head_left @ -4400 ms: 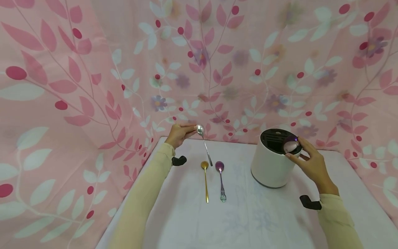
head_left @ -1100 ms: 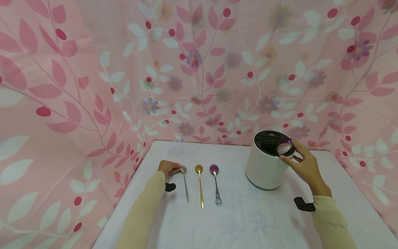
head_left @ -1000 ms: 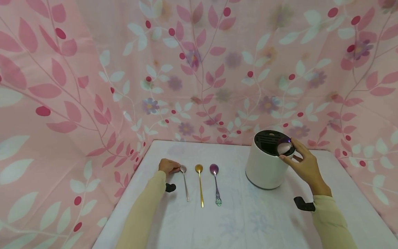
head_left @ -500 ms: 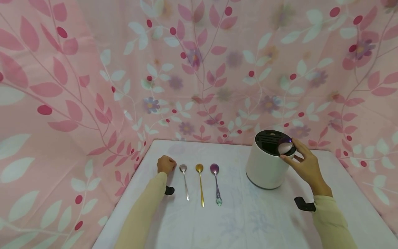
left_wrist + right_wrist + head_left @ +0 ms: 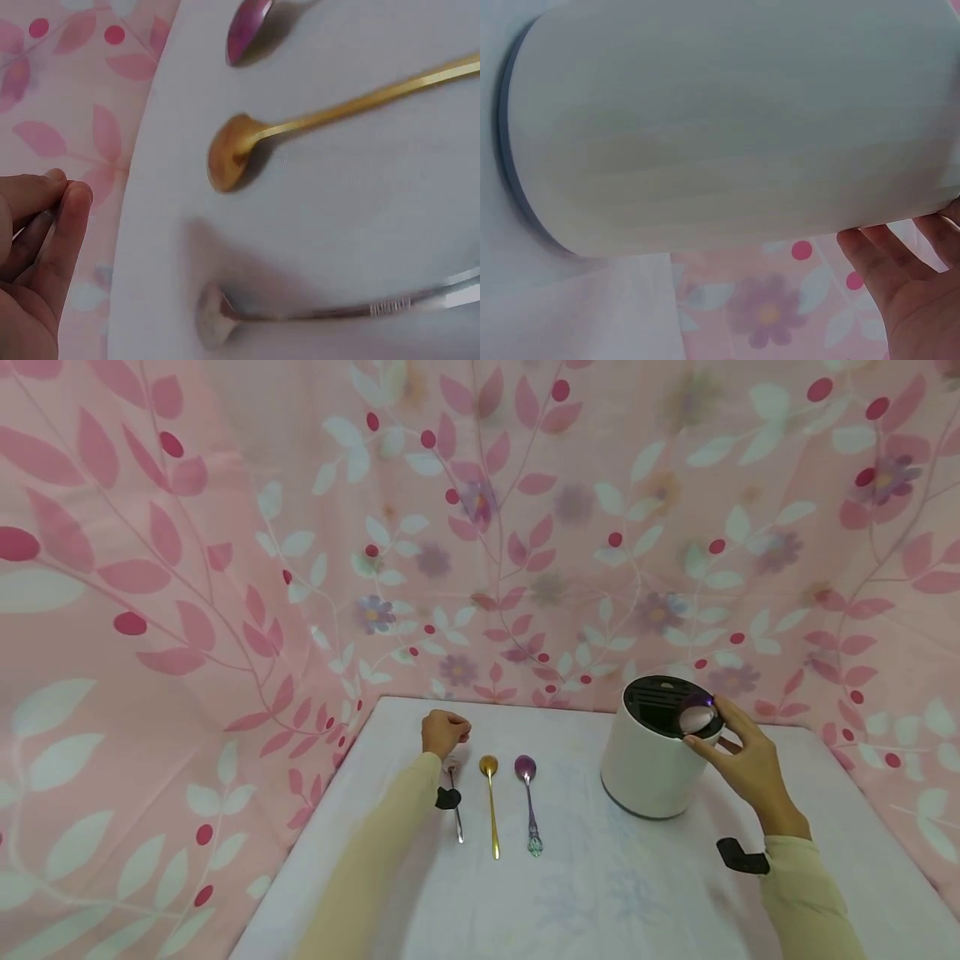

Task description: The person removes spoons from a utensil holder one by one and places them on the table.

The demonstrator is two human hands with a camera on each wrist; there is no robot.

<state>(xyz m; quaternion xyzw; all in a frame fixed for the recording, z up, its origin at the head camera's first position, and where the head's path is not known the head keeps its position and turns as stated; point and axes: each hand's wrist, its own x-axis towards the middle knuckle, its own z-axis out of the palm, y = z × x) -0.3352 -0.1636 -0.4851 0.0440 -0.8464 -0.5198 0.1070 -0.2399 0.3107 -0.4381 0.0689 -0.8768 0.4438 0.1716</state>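
Observation:
Over the silver spoon (image 5: 460, 827), my left hand (image 5: 444, 732) is raised with its fingers loosely curled and nothing between them. Its thumb and fingertips come together in the left wrist view, and it partly hides the silver spoon's bowl in the head view. Beside it lie a gold spoon (image 5: 492, 806) and a purple spoon (image 5: 530, 802), bowls toward the back. My right hand (image 5: 750, 768) holds a purple-rimmed spoon (image 5: 696, 720) by its bowl at the top of a white utensil holder (image 5: 652, 777); that spoon's handle is hidden. Several right fingers touch the holder's side.
The holder has a black slotted top (image 5: 660, 693). A white cloth covers the table (image 5: 585, 893). Pink floral curtains (image 5: 525, 527) stand close behind the table and along its left and right sides.
Earlier my left hand carried the silver spoon and laid it left of the gold one. It has let go, then moved up and right over that spoon. The right hand stays put.

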